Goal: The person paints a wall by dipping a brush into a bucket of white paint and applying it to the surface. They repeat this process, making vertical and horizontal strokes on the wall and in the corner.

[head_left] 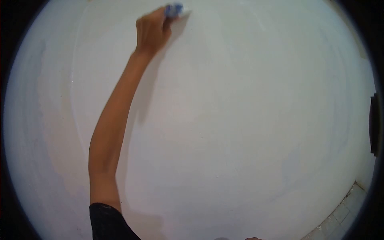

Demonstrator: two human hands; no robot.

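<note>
My left hand (154, 32) is raised high against a whitish wall (240, 112), its arm stretched up from the lower left. The fingers are closed around a small blue-and-white object (174, 10), with a pale edge showing on its right side. That object is at or very near the wall surface; blur hides its exact kind. At the bottom edge, a sliver of skin, apparently my right hand (254, 239), just enters the view. Its fingers and anything in them are hidden.
The wall carries uneven pale patches and faint streaks. A dark object (374, 125) stands out at the right edge. Greyish tiles (340, 214) run along the lower right corner. A small grey shape (221, 239) peeks in at the bottom edge.
</note>
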